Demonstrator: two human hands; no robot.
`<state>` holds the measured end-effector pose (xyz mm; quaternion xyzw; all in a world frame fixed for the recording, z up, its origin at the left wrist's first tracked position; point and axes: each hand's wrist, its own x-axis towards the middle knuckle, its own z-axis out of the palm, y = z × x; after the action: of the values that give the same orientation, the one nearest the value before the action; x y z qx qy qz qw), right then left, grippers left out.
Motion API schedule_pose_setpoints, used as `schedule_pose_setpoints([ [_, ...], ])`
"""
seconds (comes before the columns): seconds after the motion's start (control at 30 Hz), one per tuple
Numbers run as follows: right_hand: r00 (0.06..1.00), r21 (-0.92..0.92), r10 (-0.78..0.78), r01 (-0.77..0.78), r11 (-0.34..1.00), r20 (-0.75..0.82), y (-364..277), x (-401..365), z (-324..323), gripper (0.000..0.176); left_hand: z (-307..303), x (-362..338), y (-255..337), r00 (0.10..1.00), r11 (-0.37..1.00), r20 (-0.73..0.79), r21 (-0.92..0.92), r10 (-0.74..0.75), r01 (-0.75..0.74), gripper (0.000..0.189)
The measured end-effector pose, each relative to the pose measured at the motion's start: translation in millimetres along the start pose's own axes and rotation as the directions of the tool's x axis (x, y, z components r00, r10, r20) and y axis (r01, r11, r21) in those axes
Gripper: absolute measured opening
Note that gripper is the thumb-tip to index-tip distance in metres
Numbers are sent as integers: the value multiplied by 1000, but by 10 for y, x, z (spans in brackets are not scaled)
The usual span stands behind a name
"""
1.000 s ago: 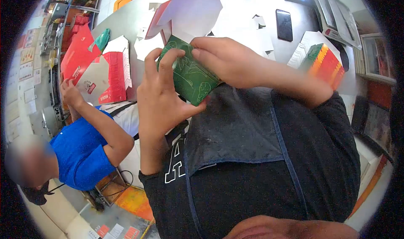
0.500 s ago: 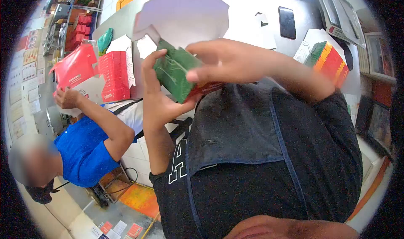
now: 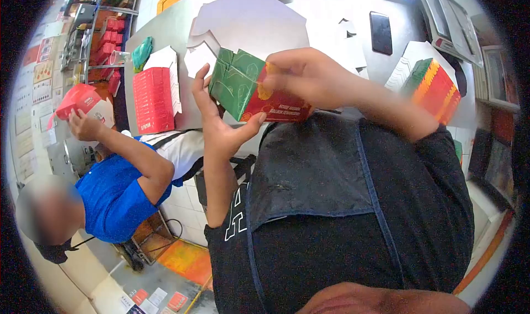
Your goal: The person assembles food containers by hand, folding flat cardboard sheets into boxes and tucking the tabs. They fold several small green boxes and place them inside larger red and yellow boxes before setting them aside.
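A small green-and-red cardboard box [image 3: 238, 82], folded into shape, is held in front of my black apron. My left hand [image 3: 223, 129] cups its green end from the left and below, fingers along the far side and thumb at the lower edge of the red face. My right hand [image 3: 314, 76], slightly blurred, has its fingers bent against the upper part of the red printed face. Just beyond the box lies a large white cardboard sheet [image 3: 251, 24] on the metal table, beside smaller white flaps [image 3: 201, 57].
A stack of flat red cartons [image 3: 153, 101] stands left; green-and-red cartons [image 3: 433, 90] are stacked right. A black phone [image 3: 381, 33] lies on the table [image 3: 326, 16]. To my left, a person in a blue shirt [image 3: 116, 195] holds a red-and-white box [image 3: 85, 104].
The box has turned so its red printed face shows more. My right hand has moved from its green face to the red one. The other person's carton has become more box-shaped.
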<state>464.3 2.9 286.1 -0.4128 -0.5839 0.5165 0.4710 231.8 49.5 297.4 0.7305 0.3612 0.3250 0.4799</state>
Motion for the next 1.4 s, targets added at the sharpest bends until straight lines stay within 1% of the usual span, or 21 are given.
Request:
schedule_pose_setpoints([
  [0.1, 999, 111, 39, -39, 993, 3, -7, 9, -13, 21, 18, -4, 34, 1000, 1000, -18, 12, -17, 17, 117],
  [0.2, 987, 360, 151, -123, 925, -49, 65, 37, -55, 22, 7, -24, 18, 999, 1000, -37, -1, -5, 5, 116],
  [0.3, 999, -66, 32, -35, 997, -31, -5, 17, -164, 23, -23, -58, -56, 999, 1000, -39, -7, 28, -28, 116],
  [0.33, 1000, -92, 3, -2, 996, 7, -66, 12, -178, 23, -27, -81, -66, 999, 1000, -31, -5, 20, -20, 117],
  [0.5, 970, -218, -173, 208, 954, 168, -141, 4, -201, 24, -35, -127, -55, 992, 986, -37, 126, 117, -112, 118],
  [0.6, 974, -87, -102, 122, 989, 203, -198, -62, -148, 24, -75, -169, -96, 977, 950, -41, 245, 209, -193, 116],
  [0.63, 961, 23, 27, -35, 999, 277, -286, -81, -176, 31, -66, -182, -86, 975, 937, -38, 286, 219, -199, 116],
  [0.73, 993, -107, -19, 32, 994, 116, -281, -51, -187, 42, -6, -173, 80, 960, 828, 40, 497, 277, -259, 117],
  [0.77, 994, -161, 49, -32, 986, 103, -292, -1, -183, 56, 18, -160, 131, 952, 767, 80, 574, 297, -287, 118],
  [0.87, 969, -168, 205, -182, 969, 135, -274, 36, -162, 59, 73, -165, 65, 938, 745, 64, 591, 341, -311, 122],
  [0.97, 976, -59, 216, -215, 975, -4, -208, 27, -200, 46, 38, -171, 46, 945, 759, 52, 581, 323, -292, 124],
  [1.03, 957, 196, 226, -190, 962, -183, -92, 49, -421, 49, -38, -199, -2, 967, 732, 18, 649, 255, -205, 124],
  [1.07, 895, 308, 234, -116, 944, -380, -73, 55, -554, 55, -80, -219, -41, 975, 716, -5, 680, 221, -159, 124],
  [1.1, 872, 357, 146, 36, 933, -468, -104, 46, -736, 54, -126, -248, -94, 972, 715, -37, 683, 233, -145, 124],
  [1.13, 850, 339, 118, 75, 938, -514, -103, 20, -868, 52, -175, -287, -163, 967, 715, -67, 686, 244, -133, 124],
  [1.17, 848, 158, 108, -29, 987, -518, -51, -64, -974, 50, -202, -321, -213, 963, 716, -94, 688, 251, -120, 125],
  [1.2, 847, -30, 99, -134, 991, -523, 9, -122, -1026, 48, -202, -342, -237, 963, 804, -136, 584, 234, -112, 126],
  [1.27, 888, -84, 151, -207, 975, -434, 135, -147, -961, 49, -168, -383, -279, 962, 935, -205, 340, 180, -102, 128],
  [1.3, 881, -81, 174, -231, 970, -440, 173, -155, -903, 49, -155, -371, -311, 963, 955, -209, 274, 173, -112, 131],
  [1.33, 872, -77, 197, -257, 963, -447, 194, -151, -822, 49, -143, -360, -354, 959, 951, -215, 286, 184, -118, 131],
  [1.4, 854, -16, 184, -219, 976, -486, 356, -155, -763, 53, -100, -327, -437, 952, 942, -225, 308, 208, -133, 130],
])
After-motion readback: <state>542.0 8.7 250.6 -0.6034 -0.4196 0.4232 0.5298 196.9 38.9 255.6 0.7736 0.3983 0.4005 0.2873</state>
